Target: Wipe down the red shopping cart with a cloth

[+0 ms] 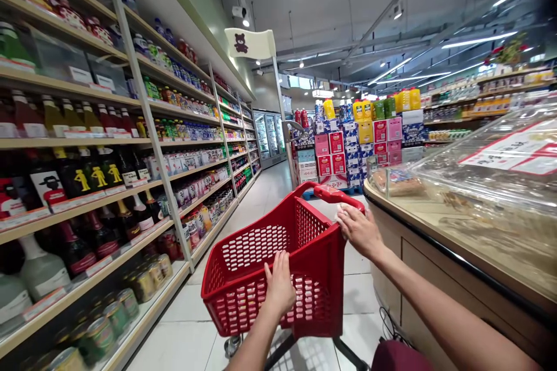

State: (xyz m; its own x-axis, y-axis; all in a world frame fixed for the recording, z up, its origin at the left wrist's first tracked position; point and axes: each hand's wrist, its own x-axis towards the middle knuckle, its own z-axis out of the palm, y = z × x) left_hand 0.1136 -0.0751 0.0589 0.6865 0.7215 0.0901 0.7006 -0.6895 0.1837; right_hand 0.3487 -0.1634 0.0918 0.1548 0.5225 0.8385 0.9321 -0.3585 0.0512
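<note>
A red plastic shopping cart (322, 278) with a perforated basket stands in front of me, sideways, its handle (335, 194) at the far right end. My left hand (281, 284) lies against the near side of the basket, fingers stretched up towards the rim, with nothing in it. At the corner by the handle, my right hand (359, 231) presses a small crumpled white cloth or tissue (341, 214) onto the red plastic. Part of that white piece is hidden under the fingers. No goods show inside the visible part of the basket.
Tall drink shelves (161, 156) line the left. Close on my right is a rounded display counter (391, 232) with clear covers, cables (389, 324) at its foot. Stacked cartons (337, 153) and a flag sign (250, 43) stand ahead. Tiled floor (183, 339) runs along the aisle.
</note>
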